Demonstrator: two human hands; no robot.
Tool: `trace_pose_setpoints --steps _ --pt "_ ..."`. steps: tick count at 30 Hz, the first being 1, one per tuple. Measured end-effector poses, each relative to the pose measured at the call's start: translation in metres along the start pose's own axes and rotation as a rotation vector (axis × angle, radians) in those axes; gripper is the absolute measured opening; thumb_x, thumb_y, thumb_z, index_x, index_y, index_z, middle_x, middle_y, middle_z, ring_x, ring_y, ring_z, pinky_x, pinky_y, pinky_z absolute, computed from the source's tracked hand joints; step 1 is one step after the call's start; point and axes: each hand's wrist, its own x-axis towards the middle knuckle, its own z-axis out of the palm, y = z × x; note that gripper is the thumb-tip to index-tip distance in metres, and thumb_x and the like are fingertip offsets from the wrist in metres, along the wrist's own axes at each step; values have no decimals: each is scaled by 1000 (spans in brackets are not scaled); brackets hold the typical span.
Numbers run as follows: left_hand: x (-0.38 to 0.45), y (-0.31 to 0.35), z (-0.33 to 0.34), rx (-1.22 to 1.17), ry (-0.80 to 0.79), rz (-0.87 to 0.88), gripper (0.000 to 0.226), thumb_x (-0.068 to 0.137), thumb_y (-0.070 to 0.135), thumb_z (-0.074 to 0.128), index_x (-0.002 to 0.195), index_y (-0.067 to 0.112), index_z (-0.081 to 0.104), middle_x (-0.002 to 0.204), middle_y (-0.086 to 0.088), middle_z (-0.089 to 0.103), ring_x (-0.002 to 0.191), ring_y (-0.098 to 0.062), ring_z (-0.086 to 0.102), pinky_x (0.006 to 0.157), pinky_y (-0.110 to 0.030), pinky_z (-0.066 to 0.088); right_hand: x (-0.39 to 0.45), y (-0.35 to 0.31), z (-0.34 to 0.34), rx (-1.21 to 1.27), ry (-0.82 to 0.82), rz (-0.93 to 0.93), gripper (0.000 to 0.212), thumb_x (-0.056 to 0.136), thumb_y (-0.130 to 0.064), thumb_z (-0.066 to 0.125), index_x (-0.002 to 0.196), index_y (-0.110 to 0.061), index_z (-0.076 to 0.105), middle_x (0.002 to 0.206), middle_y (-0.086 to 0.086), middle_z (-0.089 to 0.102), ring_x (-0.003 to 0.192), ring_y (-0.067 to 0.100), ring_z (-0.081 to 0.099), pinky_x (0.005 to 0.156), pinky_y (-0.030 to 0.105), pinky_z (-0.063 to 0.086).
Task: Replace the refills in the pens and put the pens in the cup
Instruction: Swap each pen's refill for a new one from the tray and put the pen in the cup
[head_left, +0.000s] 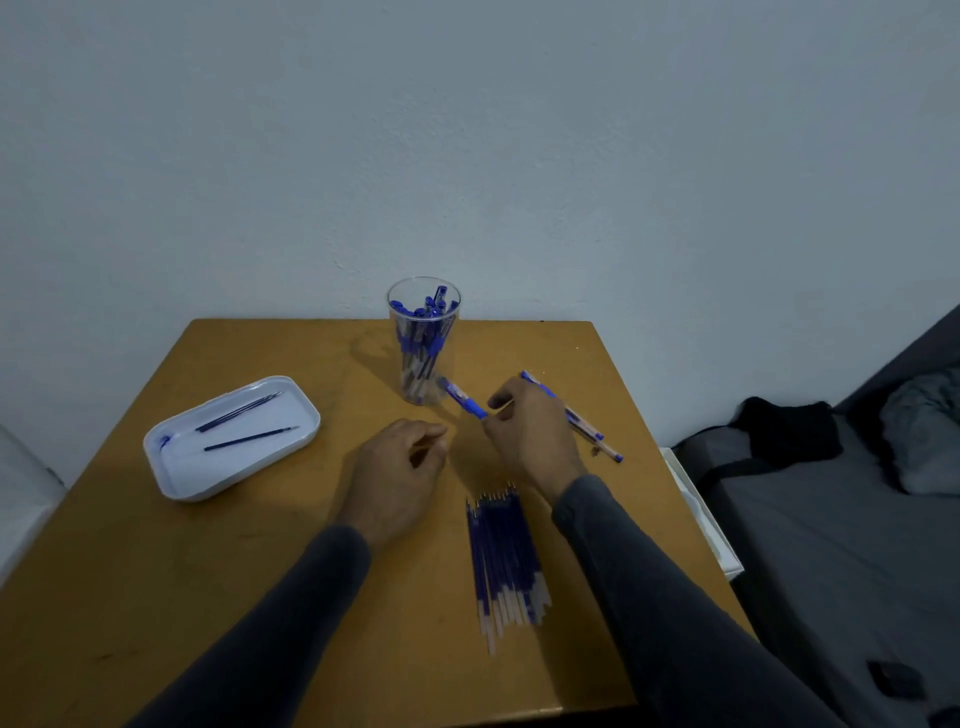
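Right hand (530, 436) pinching pen (464, 399) near cup (423, 340), centre-far on table; left hand (402, 467) hovering loosely curled, holding nothing. Risking knocking the crowded cup or scattering refills (504, 556) with a sleeve.

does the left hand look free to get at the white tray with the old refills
Probably yes. The left hand hovers with fingers loosely curled, apparently holding nothing, and only bare table lies between it and the white tray.
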Motion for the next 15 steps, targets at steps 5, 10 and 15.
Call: trace_pose_setpoints --steps 5,10,15 --pt "-23 -6 -28 -168 62 -115 23 102 26 57 120 25 72 104 17 72 96 5 65 84 -20 54 -50 -40 11 485 -312 -24 59 93 -11 70 147 -21 48 72 1 66 57 10 60 48 28 50" --pt "-53 -14 -53 -312 26 -202 21 104 27 54 109 31 74 80 6 74 76 -15 72 69 -37 63 -73 -53 45 714 -479 59 55 95 -15 69 144 -21 43 76 13 66 55 26 56 38 28 40" --pt "-76 -22 -71 -293 1 -201 24 104 29 53 99 29 77 81 9 75 77 -11 70 71 -33 57 -95 -58 64 970 -586 128 67 95 4 64 141 -34 33 83 17 73 64 30 69 46 34 58"
